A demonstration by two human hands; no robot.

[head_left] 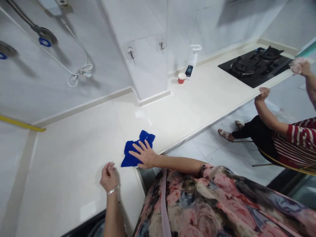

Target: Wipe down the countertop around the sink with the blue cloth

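A blue cleaning cloth (130, 153) lies crumpled on the pale countertop (74, 148), close to the inner corner of its front edge. My right hand (146, 155) presses down on the cloth, palm down with the fingers spread. Part of the cloth is hidden beneath that palm. To the left, my left hand (108, 176) rests by the countertop with its fingers curled in, and nothing shows in it. A bracelet (113, 190) circles the left wrist.
Along the back wall stand a red and white paper cup (181, 78), a phone (189, 70) and a white holder (195, 59). A black gas hob (254, 67) is set in the far counter. At right, a seated person (291, 135) holds a pale cloth (297, 65). A yellow pipe (22, 123) runs at left.
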